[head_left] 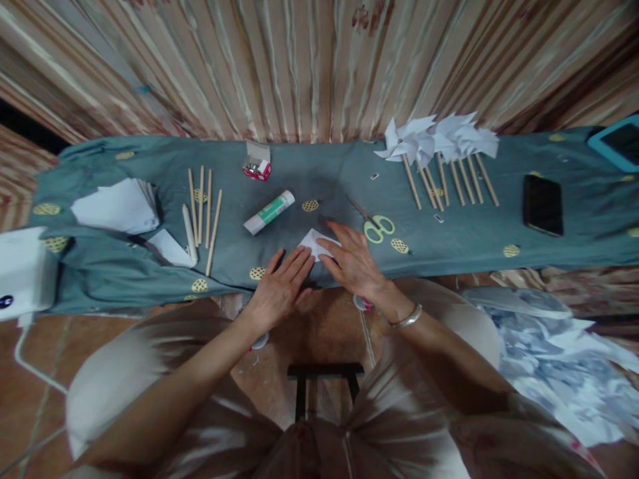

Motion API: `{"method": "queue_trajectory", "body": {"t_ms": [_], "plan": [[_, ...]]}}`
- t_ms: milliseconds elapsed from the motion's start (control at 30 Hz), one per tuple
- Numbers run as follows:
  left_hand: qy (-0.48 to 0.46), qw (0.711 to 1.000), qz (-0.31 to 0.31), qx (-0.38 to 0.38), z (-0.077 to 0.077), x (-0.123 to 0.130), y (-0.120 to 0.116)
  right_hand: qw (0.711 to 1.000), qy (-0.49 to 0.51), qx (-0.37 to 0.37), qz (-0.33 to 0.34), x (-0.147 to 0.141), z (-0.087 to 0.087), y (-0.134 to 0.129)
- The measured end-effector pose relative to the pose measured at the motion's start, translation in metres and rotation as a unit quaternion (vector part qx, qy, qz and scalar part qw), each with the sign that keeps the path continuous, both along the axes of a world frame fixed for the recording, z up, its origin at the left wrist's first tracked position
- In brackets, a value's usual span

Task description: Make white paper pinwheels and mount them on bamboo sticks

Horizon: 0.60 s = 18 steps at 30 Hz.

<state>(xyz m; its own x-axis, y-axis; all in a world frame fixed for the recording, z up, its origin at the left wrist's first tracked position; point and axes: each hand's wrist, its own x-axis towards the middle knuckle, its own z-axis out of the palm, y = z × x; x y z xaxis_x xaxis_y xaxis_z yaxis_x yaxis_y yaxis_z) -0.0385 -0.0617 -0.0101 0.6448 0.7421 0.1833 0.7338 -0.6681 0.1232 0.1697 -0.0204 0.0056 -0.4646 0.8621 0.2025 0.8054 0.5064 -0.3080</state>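
A small piece of folded white paper (pixel 313 241) lies on the cloth at the table's near edge. My left hand (pixel 280 285) rests on its left side, fingers stretched out and flat. From the right, my right hand (pixel 355 261) touches the paper's other side with its fingers apart. Just beyond the paper lies a glue stick (pixel 269 213) with a green label. Scissors (pixel 375 225) with yellow-green handles lie near my right fingertips, their blades pointing away to the left.
Paper pinwheels (pixel 439 140) on wooden sticks lie at the back right, near a black phone (pixel 543 205). Loose sticks (pixel 200 206), a white paper stack (pixel 120 206) and a small red box (pixel 257 163) are on the left. Crumpled white paper (pixel 564 359) is heaped below at right.
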Motion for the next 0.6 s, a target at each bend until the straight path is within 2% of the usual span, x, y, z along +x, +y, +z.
{"method": "queue_trajectory", "body": {"t_ms": [233,433,600], "plan": [[-0.006,1.0,0.004,-0.004,0.002,-0.009,-0.003,0.998,0.028,0.014,-0.05,0.01,-0.007,-0.003],[-0.004,1.0,0.017,-0.005,0.012,-0.03,-0.009,0.995,0.028,0.024,-0.097,0.032,-0.012,-0.004],[-0.005,1.0,0.024,-0.006,0.019,-0.041,-0.015,0.993,0.046,0.024,-0.102,0.033,-0.014,-0.005]]}}
